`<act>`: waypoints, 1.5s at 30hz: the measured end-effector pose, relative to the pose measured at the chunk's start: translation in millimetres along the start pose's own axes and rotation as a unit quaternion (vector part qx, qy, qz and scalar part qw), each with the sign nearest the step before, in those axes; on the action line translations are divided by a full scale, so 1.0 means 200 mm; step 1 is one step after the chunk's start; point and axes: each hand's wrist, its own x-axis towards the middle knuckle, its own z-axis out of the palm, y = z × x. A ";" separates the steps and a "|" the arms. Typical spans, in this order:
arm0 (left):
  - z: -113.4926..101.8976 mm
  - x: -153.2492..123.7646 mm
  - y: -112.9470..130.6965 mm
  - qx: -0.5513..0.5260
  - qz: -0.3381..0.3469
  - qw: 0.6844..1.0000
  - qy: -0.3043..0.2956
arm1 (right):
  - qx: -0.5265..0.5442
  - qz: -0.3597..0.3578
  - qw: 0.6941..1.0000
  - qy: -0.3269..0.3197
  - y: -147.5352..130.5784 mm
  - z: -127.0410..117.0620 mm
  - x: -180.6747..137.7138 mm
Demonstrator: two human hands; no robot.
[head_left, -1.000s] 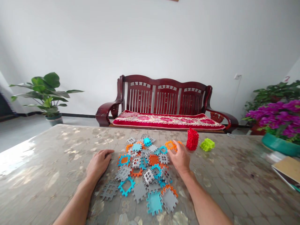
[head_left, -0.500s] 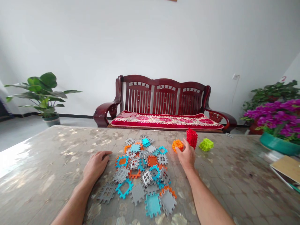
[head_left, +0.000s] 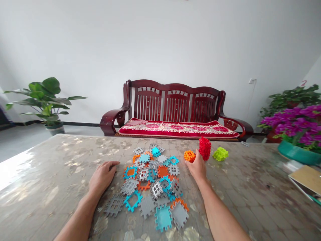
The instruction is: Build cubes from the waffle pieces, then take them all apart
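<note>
My left hand (head_left: 103, 174) rests on the table left of the pile, fingers loosely stretched and holding nothing. My right hand (head_left: 198, 168) is beside an orange latticed block (head_left: 189, 156), with thumb and index finger spread apart at its near and right sides. Whether the fingertips touch the block cannot be made out. Just behind the right hand stands a tall red block (head_left: 205, 148). A lime-green knobbly block (head_left: 220, 154) sits farther right. Between my hands lies a heap of notched square tiles, among them a turquoise tile (head_left: 163, 217), a grey tile (head_left: 147, 207) and an orange tile (head_left: 163, 171).
The table (head_left: 62, 167) has a patterned, shiny cover. Purple flowers in a green planter (head_left: 298, 153) and a brown pad (head_left: 306, 179) stand at the right edge. Beyond the table is a dark red wooden bench (head_left: 175, 87). A potted plant (head_left: 47, 100) stands on the left.
My right hand has drawn back slightly, its thumb moving down and left from the front of the orange block. The left hand, the blocks and the tiles stay in place.
</note>
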 end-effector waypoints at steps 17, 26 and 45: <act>-0.03 -0.02 0.04 0.017 -0.010 1.000 -0.016 | -0.033 -0.012 0.999 0.040 0.02 0.02 0.00; -0.02 -0.02 0.04 0.005 -0.006 1.000 -0.012 | 0.044 -0.174 0.982 0.064 -0.06 -0.05 -0.08; -0.03 -0.07 0.12 0.022 0.068 0.995 -0.065 | 0.132 -0.257 0.953 -0.091 -0.31 -0.03 -0.18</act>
